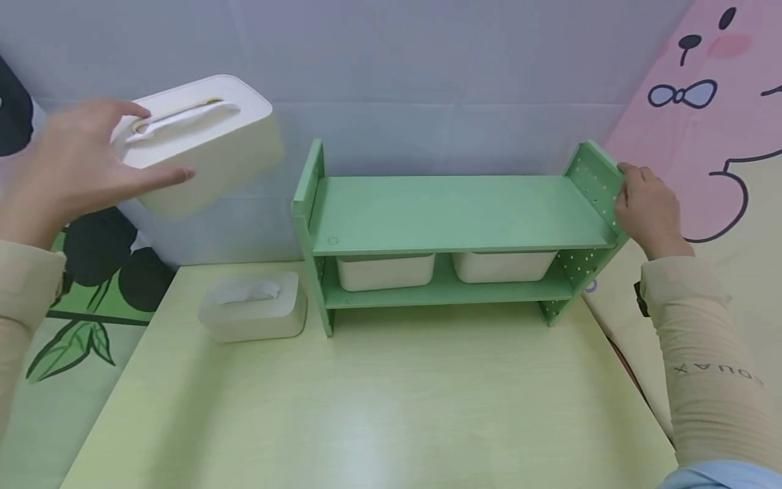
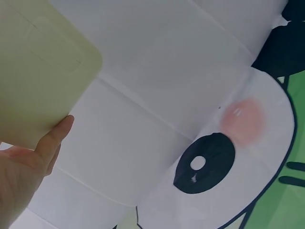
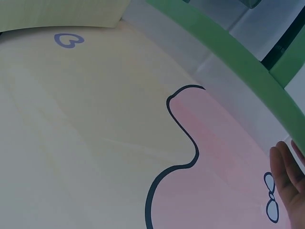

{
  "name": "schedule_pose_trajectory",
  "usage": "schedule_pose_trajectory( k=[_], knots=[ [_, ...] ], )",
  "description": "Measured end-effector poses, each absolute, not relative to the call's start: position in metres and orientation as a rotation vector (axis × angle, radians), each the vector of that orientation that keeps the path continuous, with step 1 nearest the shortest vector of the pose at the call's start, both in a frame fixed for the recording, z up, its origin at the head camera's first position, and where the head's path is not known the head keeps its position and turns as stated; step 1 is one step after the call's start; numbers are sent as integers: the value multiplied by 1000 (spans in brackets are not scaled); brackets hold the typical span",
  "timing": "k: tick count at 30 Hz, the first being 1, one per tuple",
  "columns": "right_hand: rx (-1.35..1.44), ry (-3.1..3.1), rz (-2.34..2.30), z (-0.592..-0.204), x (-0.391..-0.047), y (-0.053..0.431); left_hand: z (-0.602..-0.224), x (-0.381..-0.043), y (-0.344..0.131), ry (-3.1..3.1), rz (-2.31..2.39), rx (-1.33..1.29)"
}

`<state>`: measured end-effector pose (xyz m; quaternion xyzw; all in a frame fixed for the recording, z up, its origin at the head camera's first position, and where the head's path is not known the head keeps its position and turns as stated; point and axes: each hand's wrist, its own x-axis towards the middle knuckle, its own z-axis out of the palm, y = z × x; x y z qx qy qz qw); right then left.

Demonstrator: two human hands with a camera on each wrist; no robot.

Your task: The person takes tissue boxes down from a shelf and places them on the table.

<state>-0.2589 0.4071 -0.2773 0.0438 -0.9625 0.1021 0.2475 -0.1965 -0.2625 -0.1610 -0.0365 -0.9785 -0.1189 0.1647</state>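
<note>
Behind the back edge of the smooth, pale yellow-green counter [image 1: 464, 380] rises a creased, pale grey-lilac backdrop [image 1: 427, 75]. Beyond the left edge show dark-outlined printed green leaves [image 1: 70, 345]; beyond the right, a pink cartoon animal [image 1: 702, 149]. Soft white glare [image 1: 366, 435] lies toward the counter's near edge.

Table [image 1: 366, 394]: pale yellow-green top, filling the lower centre of the head view, a bright sheen toward the bottom middle. Directly on it, left of centre: one white tissue box [image 1: 253, 319], low, rounded corners, tissue showing at the top slot, just beside the rack's left side panel. Centre to right, toward the back edge: one green rack [image 1: 464, 210], upright, two-tiered, dotted right side panel, small round mark at the upper board's front left. On its lower tier: two white bins [image 1: 386, 273], side by side, apart
</note>
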Motion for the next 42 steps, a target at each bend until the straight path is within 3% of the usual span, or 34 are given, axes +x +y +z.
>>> schedule_pose_trajectory(
  k=[32, 42],
  knots=[
    [95, -2636, 275, -276, -261, 401, -307, -182, -315, -2637, -406, -690],
    [92, -2613, 261, -279, -264, 402, -346, -167, -313, -2659, -501, -682]
  ],
)
